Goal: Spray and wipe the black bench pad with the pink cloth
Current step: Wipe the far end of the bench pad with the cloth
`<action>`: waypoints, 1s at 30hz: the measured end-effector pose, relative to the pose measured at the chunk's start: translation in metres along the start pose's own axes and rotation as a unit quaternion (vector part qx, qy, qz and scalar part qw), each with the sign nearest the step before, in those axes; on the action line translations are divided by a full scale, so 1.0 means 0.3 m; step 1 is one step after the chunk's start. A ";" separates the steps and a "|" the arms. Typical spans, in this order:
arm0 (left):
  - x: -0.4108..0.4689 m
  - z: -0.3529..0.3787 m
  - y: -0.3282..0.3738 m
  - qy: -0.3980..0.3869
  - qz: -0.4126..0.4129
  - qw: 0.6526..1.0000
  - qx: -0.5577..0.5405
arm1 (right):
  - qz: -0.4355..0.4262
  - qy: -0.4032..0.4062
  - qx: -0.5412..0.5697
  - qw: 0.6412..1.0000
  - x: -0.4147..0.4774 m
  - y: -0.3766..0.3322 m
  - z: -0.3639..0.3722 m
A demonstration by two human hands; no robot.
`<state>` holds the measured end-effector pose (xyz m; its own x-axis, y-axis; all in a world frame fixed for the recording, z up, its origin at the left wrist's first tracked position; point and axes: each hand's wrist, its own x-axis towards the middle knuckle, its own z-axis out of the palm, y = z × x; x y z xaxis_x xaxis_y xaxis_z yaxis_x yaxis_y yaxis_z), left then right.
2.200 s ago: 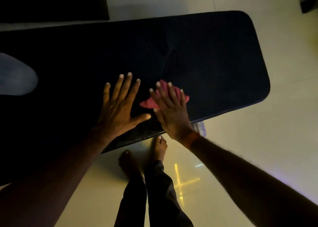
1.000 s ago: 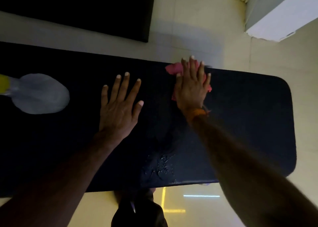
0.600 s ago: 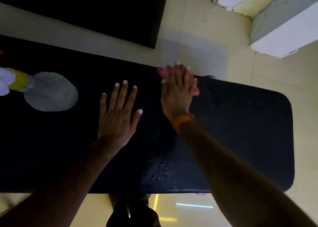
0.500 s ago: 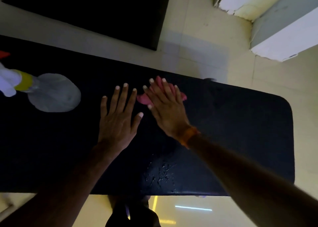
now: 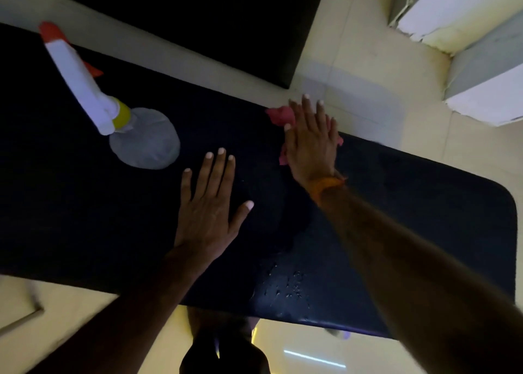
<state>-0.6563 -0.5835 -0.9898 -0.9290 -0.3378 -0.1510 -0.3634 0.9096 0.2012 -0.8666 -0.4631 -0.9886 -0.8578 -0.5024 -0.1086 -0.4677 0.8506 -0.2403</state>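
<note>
Your right hand [image 5: 310, 144] lies flat on the pink cloth [image 5: 278, 116], fingers together and extended, pressing it onto the black bench pad [image 5: 424, 203] rather than clamping it. Half a second ago the cloth was nearer the middle of the pad, just beside your left hand; now you have pushed it out to the far edge, where it bunches and peeks out ahead of and beside your palm. Your left hand [image 5: 208, 203] has not shifted: it rests open on the pad, fingers spread, holding nothing and bracing you.

The spray bottle [image 5: 85, 82] stands on the pad to the left, well apart from both hands, so spraying looks finished for this patch. The far strip under the cloth is getting its pass, but a cluster of droplets [image 5: 285, 287] sits on the near edge, below your right forearm, not yet wiped. Judging by that, your next stroke should draw the cloth back toward you across that wet patch, with even pressure so it doesn't slip off the far edge.
</note>
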 end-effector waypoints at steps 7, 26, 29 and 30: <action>-0.049 -0.012 -0.027 -0.011 -0.016 1.000 -0.009 | -0.272 -0.083 -0.028 0.958 -0.085 -0.053 0.005; -0.184 -0.037 -0.120 -0.047 -0.019 0.999 -0.009 | -0.310 -0.098 -0.032 0.945 -0.339 -0.146 0.039; -0.215 -0.035 -0.127 -0.058 -0.002 0.998 0.001 | -0.308 -0.078 -0.070 0.946 -0.232 -0.074 0.014; -0.223 -0.031 -0.123 -0.061 0.002 0.998 0.007 | -0.251 -0.061 -0.057 0.964 -0.195 -0.087 0.008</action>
<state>-0.5814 -0.5968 -0.9781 -0.9150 -0.3028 -0.2667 -0.3575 0.9148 0.1878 -0.8038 -0.4563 -0.9784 -0.4887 -0.8641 -0.1205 -0.8440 0.5033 -0.1855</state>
